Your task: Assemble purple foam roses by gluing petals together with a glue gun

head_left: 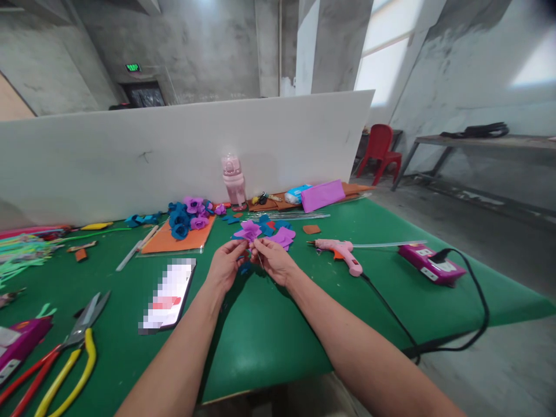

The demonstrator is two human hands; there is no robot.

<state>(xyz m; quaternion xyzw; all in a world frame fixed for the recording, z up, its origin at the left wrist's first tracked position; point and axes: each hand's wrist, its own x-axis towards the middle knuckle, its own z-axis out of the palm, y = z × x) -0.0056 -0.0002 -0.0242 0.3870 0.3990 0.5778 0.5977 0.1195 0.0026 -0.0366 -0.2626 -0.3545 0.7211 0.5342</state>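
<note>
Between my two hands is a purple paper flower [251,230] with its petals spread, held above the green table. My left hand [226,262] pinches it from the left, fingers closed at its base. From the other side, my right hand [273,259] grips the base, with a thin stem-like piece pointing down by the fingers. Just behind lie loose purple petals [283,237] and blue paper pieces [266,220]. A pink glue gun [343,252] rests on the table to the right of my right hand.
A phone [169,294] lies left of my left arm, with large shears [82,330] farther left. Finished blue and purple flowers [180,220] sit on orange paper [174,242]. A pink bottle [234,180] stands by the white board. The glue gun's cord reaches a purple box [431,263].
</note>
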